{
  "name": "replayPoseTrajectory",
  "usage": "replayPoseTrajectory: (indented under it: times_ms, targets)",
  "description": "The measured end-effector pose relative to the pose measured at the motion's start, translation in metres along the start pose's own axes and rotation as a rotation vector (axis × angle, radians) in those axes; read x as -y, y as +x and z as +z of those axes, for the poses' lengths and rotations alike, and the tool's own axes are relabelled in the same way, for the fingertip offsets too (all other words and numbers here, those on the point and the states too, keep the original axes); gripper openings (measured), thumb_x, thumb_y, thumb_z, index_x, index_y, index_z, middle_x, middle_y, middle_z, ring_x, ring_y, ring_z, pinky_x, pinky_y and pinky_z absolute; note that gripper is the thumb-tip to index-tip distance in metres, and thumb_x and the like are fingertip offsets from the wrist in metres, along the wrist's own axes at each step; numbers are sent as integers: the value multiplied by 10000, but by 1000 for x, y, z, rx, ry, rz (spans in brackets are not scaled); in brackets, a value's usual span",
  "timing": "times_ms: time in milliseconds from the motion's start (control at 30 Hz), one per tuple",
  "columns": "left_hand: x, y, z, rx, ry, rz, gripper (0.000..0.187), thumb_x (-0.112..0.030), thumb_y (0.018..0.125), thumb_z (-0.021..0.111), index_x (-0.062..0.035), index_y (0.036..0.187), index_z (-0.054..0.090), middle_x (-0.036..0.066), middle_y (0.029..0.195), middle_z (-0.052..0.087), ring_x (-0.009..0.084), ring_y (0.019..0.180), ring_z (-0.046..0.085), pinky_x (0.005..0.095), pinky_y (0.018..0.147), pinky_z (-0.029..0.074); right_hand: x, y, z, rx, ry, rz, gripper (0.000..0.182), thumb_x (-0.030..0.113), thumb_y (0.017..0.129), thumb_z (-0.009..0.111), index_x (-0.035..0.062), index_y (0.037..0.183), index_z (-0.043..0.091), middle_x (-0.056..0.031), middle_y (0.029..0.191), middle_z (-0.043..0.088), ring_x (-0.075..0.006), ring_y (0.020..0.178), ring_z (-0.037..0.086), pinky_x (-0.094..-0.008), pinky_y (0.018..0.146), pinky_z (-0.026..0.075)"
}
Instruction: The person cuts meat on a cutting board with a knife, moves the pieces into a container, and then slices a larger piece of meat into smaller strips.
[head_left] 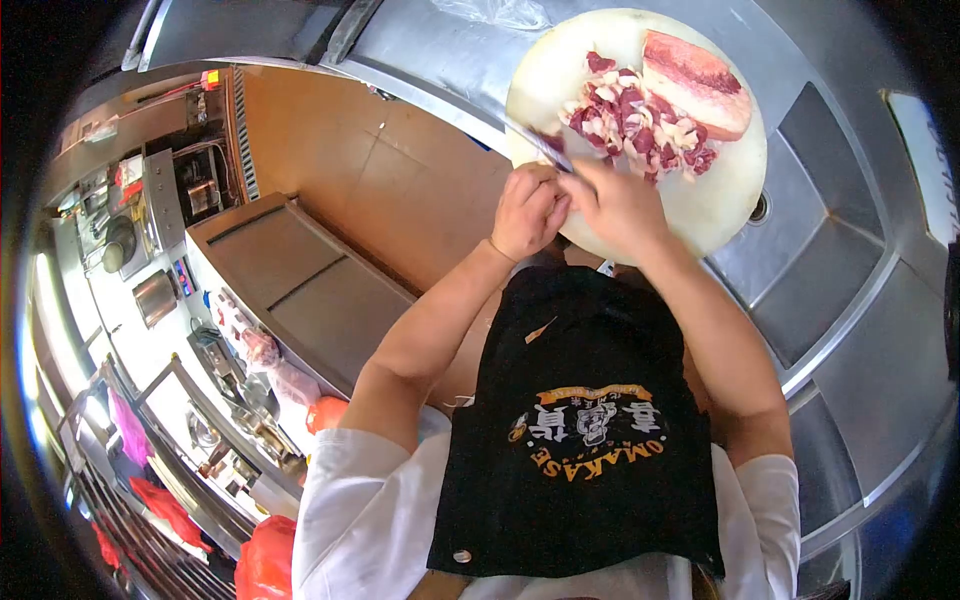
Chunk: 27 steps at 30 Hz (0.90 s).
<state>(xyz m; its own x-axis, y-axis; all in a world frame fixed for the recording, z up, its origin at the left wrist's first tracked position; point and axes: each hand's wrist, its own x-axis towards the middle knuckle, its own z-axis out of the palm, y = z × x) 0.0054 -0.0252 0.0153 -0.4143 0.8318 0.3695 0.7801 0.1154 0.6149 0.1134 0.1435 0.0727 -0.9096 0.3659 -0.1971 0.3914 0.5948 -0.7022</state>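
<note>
Steel counter (830, 260) carries board (700, 210), diced meat (630, 120), slab (695, 85).

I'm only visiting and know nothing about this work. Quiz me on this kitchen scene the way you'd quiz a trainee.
1. True or false: the round cutting board rests on a wooden table.
2. What lies beside the pile of chopped meat? A) a whole fish B) a large uncut slab of meat C) a bunch of greens
3. Where are the left hand and the right hand?

Key:
1. False: it sits on a steel counter.
2. B, the slab.
3. Close together at the board's near edge, by the knife blade.
</note>
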Motion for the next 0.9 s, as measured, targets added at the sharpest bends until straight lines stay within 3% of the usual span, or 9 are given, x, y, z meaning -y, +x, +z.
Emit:
replayPoseTrajectory:
  times_ms: [133, 200, 267, 367, 500, 633, 733, 833, 900]
  targets:
    - [-8, 3, -3, -49, 13, -55, 264, -70, 822, 810, -60, 1067, 712, 124, 1131, 645, 354, 1088, 615, 454, 937, 514, -6, -1, -16, -122, 7, -15, 371, 369, 1030, 613, 192, 1350, 671, -157, 992, 751, -378, 907, 730, -484, 756, 577]
    - [-9, -2, -1, -57, 9, -79, 256, -68, 824, 807, -58, 1063, 714, 125, 1118, 642, 355, 1083, 616, 453, 934, 514, -12, -48, -35, -95, 57, -14, 365, 335, 1022, 638, 186, 1353, 673, -159, 987, 746, -384, 909, 728, -472, 757, 574]
    - [-3, -4, 4, -43, 3, -54, 248, -67, 828, 803, -56, 1060, 716, 131, 1107, 638, 361, 1078, 616, 453, 931, 513, -8, -89, -53, 69, -58, 25, 374, 314, 1010, 667, 186, 1362, 673, -171, 979, 741, -394, 898, 727, -475, 754, 571]
    - [1, -10, 5, 10, 52, -69, 312, -16, 800, 796, -41, 1098, 706, 168, 1162, 642, 396, 1097, 594, 474, 953, 505, -7, -123, -62, 90, -78, 52, 381, 332, 1008, 674, 187, 1360, 674, -182, 973, 738, -400, 871, 727, -501, 736, 566]
    - [-3, -7, 6, -28, 40, -57, 308, -13, 793, 788, -36, 1088, 705, 167, 1166, 647, 395, 1093, 604, 473, 954, 506, -8, -114, -48, 98, -64, 79, 394, 369, 1012, 657, 195, 1366, 665, -171, 958, 745, -396, 854, 731, -520, 703, 561]
    - [1, -5, 6, -32, 18, -27, 273, -40, 813, 778, -38, 1076, 705, 147, 1154, 649, 378, 1084, 617, 467, 949, 511, 4, -23, -7, 122, -84, 32, 402, 398, 1022, 627, 201, 1370, 661, -160, 976, 759, -377, 882, 738, -504, 714, 568]
    - [-10, -8, -2, -28, 2, -52, 245, -39, 829, 768, -43, 1066, 708, 133, 1131, 649, 365, 1072, 626, 457, 948, 514, 4, 22, 1, -60, -18, 26, 383, 385, 1022, 627, 201, 1355, 669, -174, 993, 758, -368, 897, 738, -495, 736, 568]
    - [-9, -4, -4, -61, -17, -66, 233, -26, 836, 767, -47, 1062, 712, 129, 1110, 648, 359, 1064, 629, 448, 939, 517, -5, -15, -26, -163, 48, -7, 373, 378, 1024, 623, 200, 1348, 674, -176, 992, 757, -369, 903, 737, -488, 752, 566]
    - [-6, -8, 2, -86, -21, -62, 228, -27, 838, 774, -50, 1058, 716, 127, 1100, 648, 359, 1060, 628, 443, 923, 521, -13, -64, -38, -19, -6, -16, 378, 382, 1019, 641, 187, 1341, 679, -181, 990, 755, -381, 882, 733, -489, 748, 565]
